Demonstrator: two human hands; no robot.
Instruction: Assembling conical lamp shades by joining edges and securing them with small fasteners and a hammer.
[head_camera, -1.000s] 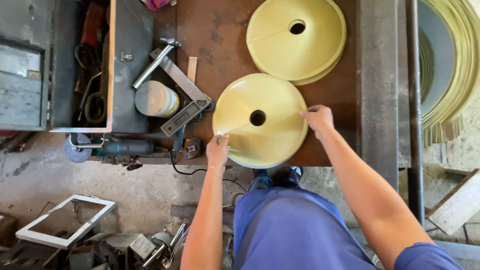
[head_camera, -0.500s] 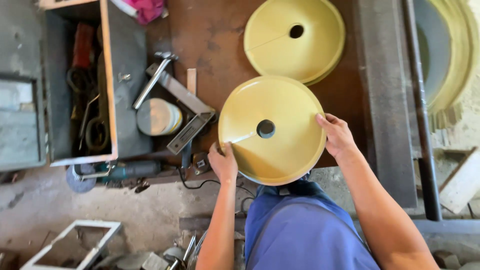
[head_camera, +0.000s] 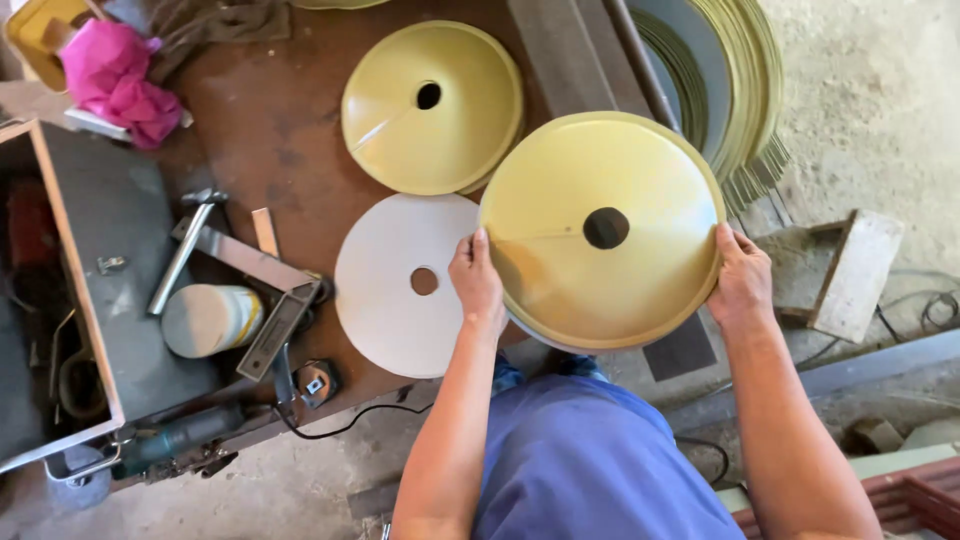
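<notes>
I hold a shallow yellow metal cone (head_camera: 600, 230) with a round centre hole, lifted off the bench. My left hand (head_camera: 478, 282) grips its left rim and my right hand (head_camera: 742, 280) grips its right rim. Under and left of it a flat white disc (head_camera: 400, 285) with a small centre hole lies on the brown workbench (head_camera: 270, 130). Behind that sits a stack of yellow cones (head_camera: 430, 105).
A hammer (head_camera: 185, 250), a metal square (head_camera: 265, 300), a white tin (head_camera: 210, 320) and a power drill (head_camera: 180, 440) lie at the bench's left. A pink cloth (head_camera: 110, 75) sits at top left. Stacked yellow discs (head_camera: 740, 90) stand on edge at upper right.
I have lifted the yellow cone off the bench and carried it to the right. A white disc that lay under it now shows. The view has shifted right.
</notes>
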